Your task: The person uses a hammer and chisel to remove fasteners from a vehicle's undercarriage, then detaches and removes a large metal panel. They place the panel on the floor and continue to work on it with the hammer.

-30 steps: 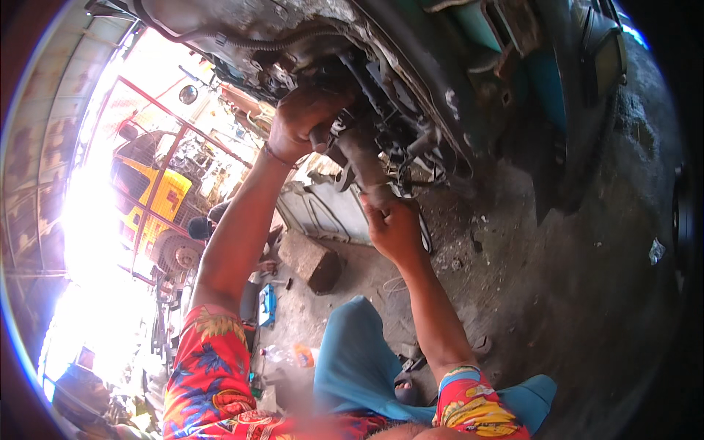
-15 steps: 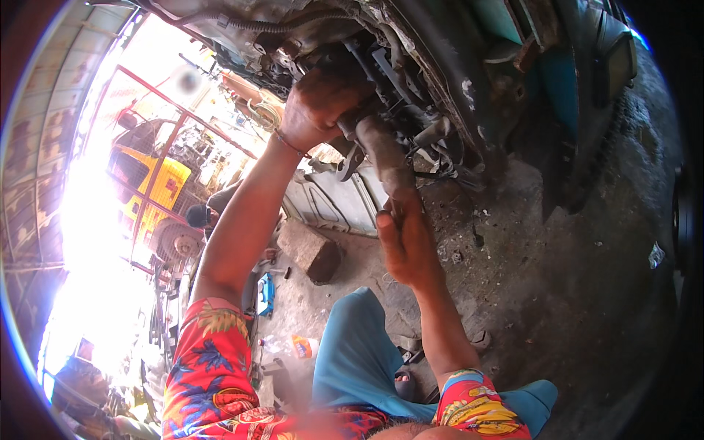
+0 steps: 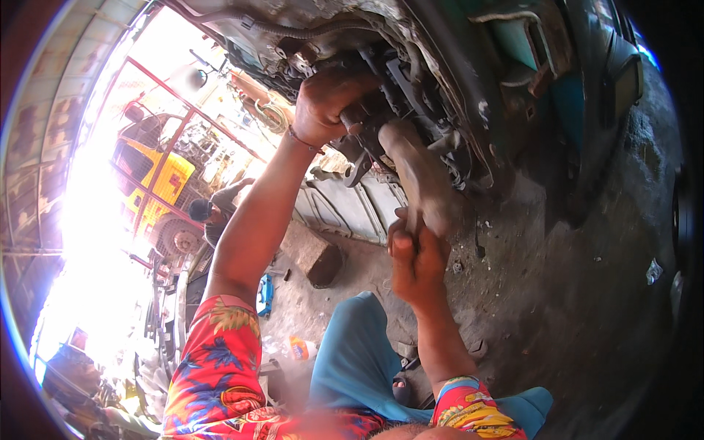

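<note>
A dark vehicle body point(image 3: 469, 92) fills the top, its underside open, above a gritty floor point(image 3: 535, 293). Beyond a red-framed mesh stands a yellow vehicle point(image 3: 170, 176). A pale ribbed panel point(image 3: 341, 209) lies under the opening, with a squared block point(image 3: 308, 253) just beside it. The brown curved tube point(image 3: 418, 169) slants down from near the dark parts in the opening; the right hand point(image 3: 419, 264) is closed around its lower end. The left hand point(image 3: 323, 110) reaches inside, thumb bent, shadowed fingers hiding its grip. A small blue object point(image 3: 265, 295) sits near the left forearm.
</note>
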A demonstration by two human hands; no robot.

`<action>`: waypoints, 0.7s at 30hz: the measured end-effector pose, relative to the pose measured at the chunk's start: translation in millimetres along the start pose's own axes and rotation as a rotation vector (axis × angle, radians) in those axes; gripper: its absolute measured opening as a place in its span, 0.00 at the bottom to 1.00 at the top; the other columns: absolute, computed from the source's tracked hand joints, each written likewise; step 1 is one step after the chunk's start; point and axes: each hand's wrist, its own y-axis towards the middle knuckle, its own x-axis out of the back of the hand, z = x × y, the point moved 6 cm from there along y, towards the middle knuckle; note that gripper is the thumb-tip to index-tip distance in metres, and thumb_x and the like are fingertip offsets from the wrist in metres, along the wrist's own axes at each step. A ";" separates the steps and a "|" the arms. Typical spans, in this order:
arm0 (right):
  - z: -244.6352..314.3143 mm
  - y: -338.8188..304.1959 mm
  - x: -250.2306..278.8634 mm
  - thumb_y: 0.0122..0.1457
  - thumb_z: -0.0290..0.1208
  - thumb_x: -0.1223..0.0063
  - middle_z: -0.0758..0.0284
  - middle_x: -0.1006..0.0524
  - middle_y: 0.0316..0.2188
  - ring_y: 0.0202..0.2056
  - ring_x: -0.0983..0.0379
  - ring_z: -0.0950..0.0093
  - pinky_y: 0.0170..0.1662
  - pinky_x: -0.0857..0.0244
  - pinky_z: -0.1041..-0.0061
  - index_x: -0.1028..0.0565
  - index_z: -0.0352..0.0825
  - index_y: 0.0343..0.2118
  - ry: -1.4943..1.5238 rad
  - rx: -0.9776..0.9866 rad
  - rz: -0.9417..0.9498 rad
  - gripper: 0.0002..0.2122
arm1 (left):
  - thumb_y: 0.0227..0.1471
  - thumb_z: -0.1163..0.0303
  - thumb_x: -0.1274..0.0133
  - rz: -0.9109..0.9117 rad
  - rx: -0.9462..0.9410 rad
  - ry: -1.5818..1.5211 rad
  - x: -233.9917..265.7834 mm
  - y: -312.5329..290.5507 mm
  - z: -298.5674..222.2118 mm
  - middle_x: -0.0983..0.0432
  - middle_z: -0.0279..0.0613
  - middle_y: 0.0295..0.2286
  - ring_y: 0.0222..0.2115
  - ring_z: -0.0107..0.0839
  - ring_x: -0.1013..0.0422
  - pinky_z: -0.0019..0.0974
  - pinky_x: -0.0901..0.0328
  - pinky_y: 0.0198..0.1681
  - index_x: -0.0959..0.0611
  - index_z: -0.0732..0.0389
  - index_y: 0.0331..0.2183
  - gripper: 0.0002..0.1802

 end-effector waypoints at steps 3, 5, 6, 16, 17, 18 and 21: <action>6.0 -5.2 -9.0 0.76 0.39 0.55 0.64 0.26 0.27 0.24 0.30 0.73 0.28 0.35 0.71 0.31 0.27 0.52 -0.105 0.204 -0.092 0.17 | 0.37 0.58 0.28 -0.034 0.036 0.010 1.2 2.0 4.4 0.16 0.43 0.30 0.31 0.48 0.20 0.47 0.25 0.38 0.10 0.54 0.47 0.31; 2.0 -5.4 -13.7 0.77 0.42 0.55 0.68 0.29 0.22 0.21 0.33 0.80 0.25 0.36 0.77 0.31 0.28 0.49 -0.045 0.167 -0.077 0.17 | 0.39 0.64 0.32 -0.031 0.048 0.040 1.9 3.6 5.6 0.15 0.44 0.31 0.31 0.46 0.19 0.45 0.24 0.38 0.10 0.55 0.47 0.28; 3.7 -5.1 -15.8 0.77 0.43 0.54 0.68 0.30 0.21 0.21 0.33 0.80 0.25 0.36 0.77 0.31 0.28 0.47 -0.021 0.182 -0.037 0.17 | 0.43 0.66 0.36 -0.025 0.033 0.056 3.2 5.0 5.6 0.14 0.45 0.33 0.32 0.45 0.18 0.43 0.23 0.38 0.09 0.55 0.47 0.25; 51.4 14.1 -30.4 0.75 0.53 0.52 0.68 0.29 0.20 0.20 0.33 0.72 0.23 0.35 0.69 0.30 0.38 0.33 0.481 0.318 -0.092 0.21 | 0.42 0.69 0.32 -0.063 0.132 0.000 7.8 5.5 17.1 0.15 0.45 0.34 0.32 0.47 0.18 0.44 0.23 0.37 0.10 0.51 0.49 0.27; 39.7 27.8 -36.6 0.76 0.50 0.52 0.68 0.28 0.20 0.20 0.32 0.72 0.24 0.36 0.70 0.28 0.36 0.35 0.231 0.223 -0.128 0.20 | 0.40 0.68 0.32 -0.095 0.106 0.002 8.9 6.0 16.4 0.16 0.43 0.31 0.31 0.47 0.19 0.45 0.24 0.35 0.11 0.49 0.48 0.27; 24.6 39.5 -42.3 0.76 0.48 0.53 0.68 0.28 0.19 0.20 0.31 0.72 0.25 0.36 0.70 0.27 0.34 0.36 -0.093 0.060 -0.139 0.19 | 0.39 0.68 0.31 -0.126 0.084 -0.002 9.2 5.5 14.8 0.17 0.41 0.27 0.29 0.47 0.20 0.47 0.24 0.34 0.11 0.47 0.47 0.27; 28.9 47.4 -39.2 0.78 0.42 0.55 0.69 0.29 0.17 0.18 0.31 0.75 0.25 0.38 0.73 0.26 0.31 0.38 -0.353 0.180 -0.188 0.17 | 0.38 0.70 0.33 -0.184 0.074 -0.022 10.0 5.0 15.5 0.17 0.40 0.28 0.30 0.46 0.19 0.46 0.24 0.33 0.11 0.47 0.46 0.27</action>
